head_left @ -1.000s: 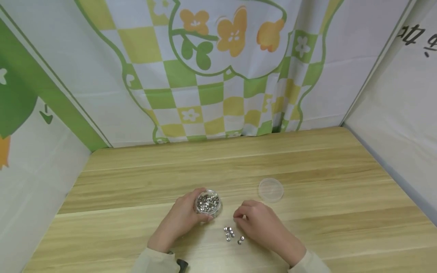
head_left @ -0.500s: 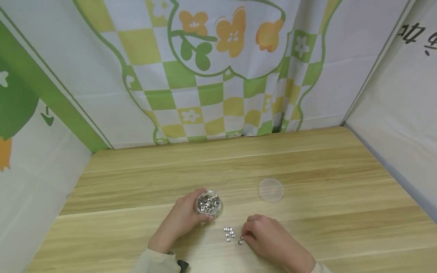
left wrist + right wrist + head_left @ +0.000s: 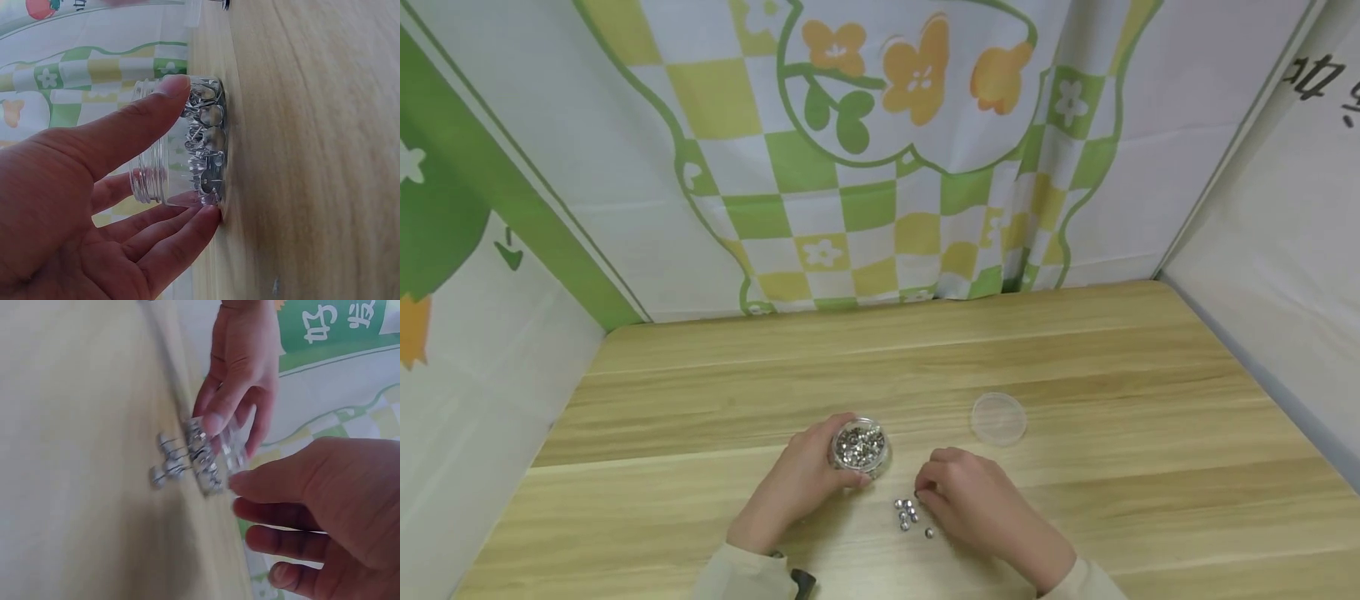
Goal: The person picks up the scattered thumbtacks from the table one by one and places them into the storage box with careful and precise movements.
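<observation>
In the head view my left hand (image 3: 805, 479) grips a clear round jar (image 3: 861, 446) from its left side, thumb in front. Silver thumbtacks fill the jar's lower part; the left wrist view shows its threaded, lidless neck (image 3: 149, 178). My right hand (image 3: 966, 500) is just right of the jar, thumb and forefinger pinching a thumbtack (image 3: 917, 494), of which only a dark speck shows. Below those fingertips lies a small cluster of thumbtacks (image 3: 906, 514) on the table, with one single thumbtack (image 3: 929, 533) to its right. Motion blurs the right wrist view.
A clear round lid (image 3: 998, 418) lies flat on the wooden table (image 3: 737, 375), behind the right hand. A patterned curtain (image 3: 872, 208) hangs along the table's back edge, and white cloth walls stand at both sides.
My right hand went down to the pair of thumbtacks, then came back up and left; one of that pair is gone from its spot. The left hand and jar stay put.
</observation>
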{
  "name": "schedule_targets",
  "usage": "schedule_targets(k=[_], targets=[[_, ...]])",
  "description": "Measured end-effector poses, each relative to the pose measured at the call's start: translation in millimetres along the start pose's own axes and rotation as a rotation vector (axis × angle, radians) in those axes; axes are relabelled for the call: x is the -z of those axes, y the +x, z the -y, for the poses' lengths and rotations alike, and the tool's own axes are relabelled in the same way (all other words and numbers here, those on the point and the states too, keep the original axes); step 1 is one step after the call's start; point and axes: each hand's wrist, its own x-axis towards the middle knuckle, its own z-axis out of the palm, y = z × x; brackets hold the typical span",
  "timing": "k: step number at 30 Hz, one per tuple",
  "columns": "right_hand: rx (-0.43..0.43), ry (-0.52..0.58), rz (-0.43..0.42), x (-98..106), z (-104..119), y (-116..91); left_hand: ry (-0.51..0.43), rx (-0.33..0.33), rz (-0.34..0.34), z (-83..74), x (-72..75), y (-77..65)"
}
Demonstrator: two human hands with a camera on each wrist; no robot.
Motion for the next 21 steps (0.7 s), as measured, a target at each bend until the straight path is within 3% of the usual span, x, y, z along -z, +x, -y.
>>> schedule_targets(k=[10,21], targets=[[0.022,0.019,-0.064,-8,12,57,-0.006,-0.019,0.005,-0.7,0.3,1.3],[0.025,0.004,-0.066,-12,15,69,0.0,-0.021,0.024,-0.4,0.0,0.8]])
